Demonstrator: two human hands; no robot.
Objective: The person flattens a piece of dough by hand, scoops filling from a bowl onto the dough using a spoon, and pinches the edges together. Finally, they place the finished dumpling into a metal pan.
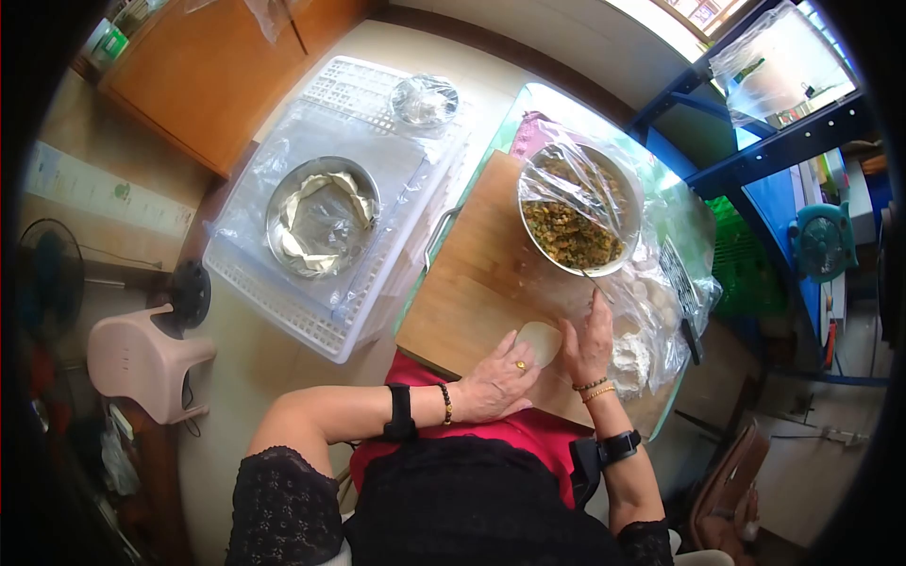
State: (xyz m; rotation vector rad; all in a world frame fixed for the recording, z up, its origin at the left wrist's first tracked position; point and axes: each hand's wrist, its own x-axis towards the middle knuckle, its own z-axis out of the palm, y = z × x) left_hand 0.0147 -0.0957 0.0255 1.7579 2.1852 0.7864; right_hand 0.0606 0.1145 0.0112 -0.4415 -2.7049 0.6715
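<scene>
A round, pale dough wrapper [539, 343] lies near the front edge of the wooden board [472, 274]. My left hand [498, 379], with a ring, rests with its fingers spread flat over the wrapper's left edge. Just right of the wrapper is my right hand [589, 344], thumb apart and fingers pointing up; its fingertips are close to a thin utensil handle [596, 285] at the bowl's rim, and contact is unclear. A metal bowl of chopped filling [566, 231] is partly covered by clear plastic.
White flour [630, 360] and plastic-covered dough pieces [651, 297] lie right of my right hand, near a dark-handled tool [692, 341]. On the left plastic drawer unit [321, 357] stands a round pan [274, 222] with folded dough pieces. A pink stool [142, 363] stands farther left.
</scene>
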